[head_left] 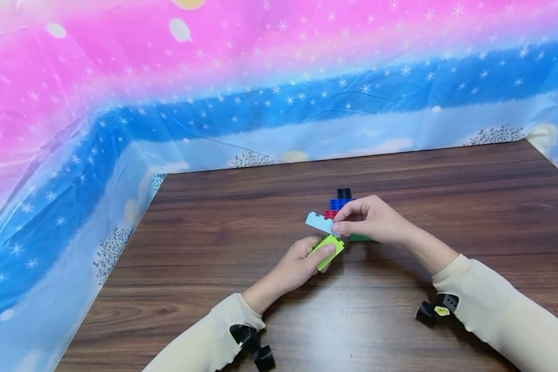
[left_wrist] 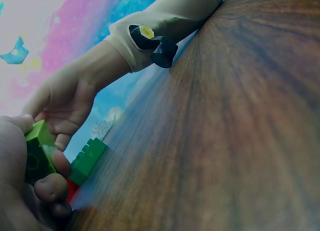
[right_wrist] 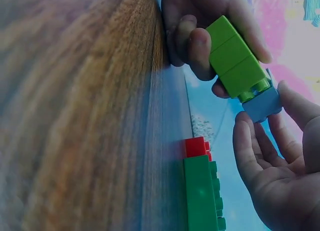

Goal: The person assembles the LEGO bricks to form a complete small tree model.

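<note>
Both hands are raised over the brown wood-grain table (head_left: 204, 232), and from my distant post I read the left hand (head_left: 302, 261) as grasping a lime-green block (right_wrist: 235, 58), its thumb laid across one face. The right hand (head_left: 376, 222) has its grip closed in a pinch on a light-blue brick (head_left: 320, 222), thumb and fingertips at one end in the head view. In the right wrist view I find the light-blue brick against the studded end of the lime-green block; I cannot tell whether the two are locked together. Seams divide the block into three sections. Beyond the held pieces, on the table, a black brick (head_left: 344, 193), a blue brick (head_left: 339, 204) and a red brick (head_left: 329, 214) run toward a green brick (right_wrist: 200, 191), which the right hand partly covers in the head view. Cream sleeves (head_left: 507, 310) carry black wrist devices (head_left: 439, 308). A pink, blue and white cloth (head_left: 260, 103), printed with snowflakes, hangs behind the table.
</note>
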Demonstrator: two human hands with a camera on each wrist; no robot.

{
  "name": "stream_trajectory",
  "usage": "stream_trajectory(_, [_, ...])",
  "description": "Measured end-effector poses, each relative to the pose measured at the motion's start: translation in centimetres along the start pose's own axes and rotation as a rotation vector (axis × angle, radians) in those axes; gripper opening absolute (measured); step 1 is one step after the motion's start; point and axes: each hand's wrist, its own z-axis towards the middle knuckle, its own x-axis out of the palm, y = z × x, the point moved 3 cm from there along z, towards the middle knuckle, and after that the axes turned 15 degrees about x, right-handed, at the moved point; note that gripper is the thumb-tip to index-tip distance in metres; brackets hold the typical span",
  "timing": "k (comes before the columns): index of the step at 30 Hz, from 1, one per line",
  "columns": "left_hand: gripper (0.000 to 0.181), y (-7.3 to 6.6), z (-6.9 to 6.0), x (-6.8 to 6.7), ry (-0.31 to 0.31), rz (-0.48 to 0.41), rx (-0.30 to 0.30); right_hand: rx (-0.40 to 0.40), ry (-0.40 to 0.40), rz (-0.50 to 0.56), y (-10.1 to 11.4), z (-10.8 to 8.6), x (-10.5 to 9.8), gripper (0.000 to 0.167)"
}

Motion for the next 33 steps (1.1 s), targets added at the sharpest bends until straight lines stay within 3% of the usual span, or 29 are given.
stream_trajectory(7, [0.031, -0.1, -0.2, 0.0, 0.009, 0.003, 0.004, -0.026, -0.039, 0.008, 0.1, -0.3, 0.4, 0.008])
stream_trajectory(18, [0.028, 0.0, -0.2, 0.0, -0.064, -0.03, -0.033, -0.046, -0.105, 0.059, -0.3, -0.3, 1.0, 0.01])
stream_trajectory(33, [0.025, -0.1, -0.1, -0.2, -0.062, -0.03, -0.022, -0.069, -0.147, 0.039, 0.3, -0.7, 1.3, 0.007])
